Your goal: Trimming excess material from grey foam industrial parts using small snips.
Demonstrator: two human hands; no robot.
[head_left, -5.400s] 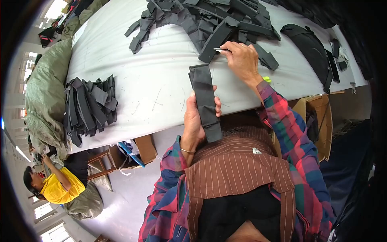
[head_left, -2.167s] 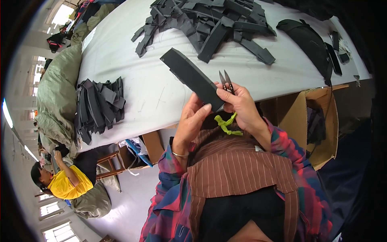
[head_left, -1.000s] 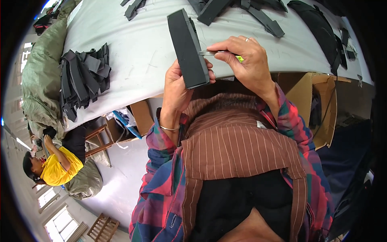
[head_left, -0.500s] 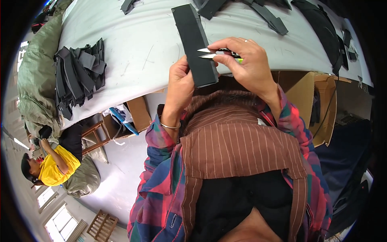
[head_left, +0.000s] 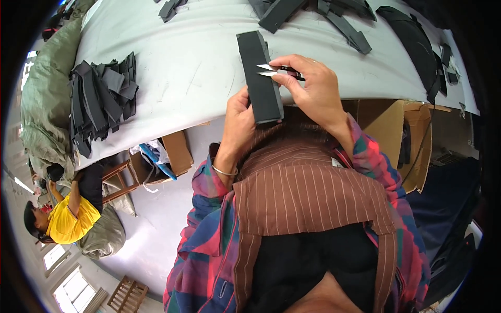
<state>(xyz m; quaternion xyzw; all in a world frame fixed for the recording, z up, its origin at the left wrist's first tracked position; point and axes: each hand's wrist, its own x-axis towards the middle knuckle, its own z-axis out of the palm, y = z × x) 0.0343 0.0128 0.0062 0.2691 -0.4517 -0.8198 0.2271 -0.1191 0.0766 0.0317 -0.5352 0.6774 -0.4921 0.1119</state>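
Note:
A black fabric strip (head_left: 259, 78), long and folded with a stiff look, is gripped near its lower end by my left hand (head_left: 239, 117); some of those fingers are hidden behind it. My right hand (head_left: 312, 86) pinches a pair of thread snips (head_left: 282, 69) between thumb and fingers. The two pointed silver blades are spread apart and lie over the strip's face, near its right edge. Both hands are above the near edge of the white-covered table (head_left: 193, 104).
A heap of dark strips (head_left: 104, 96) lies on the table at left, with more black pieces (head_left: 342, 26) at the far side. A black bag-like piece (head_left: 412, 49) rests at right. Below are cardboard boxes (head_left: 417, 151). A person in yellow (head_left: 73, 219) sits at far left beside sacks.
The strip has come down slightly toward me and stands more upright. My left hand has moved a little right and lower; the snips stay close to the strip, blades still apart.

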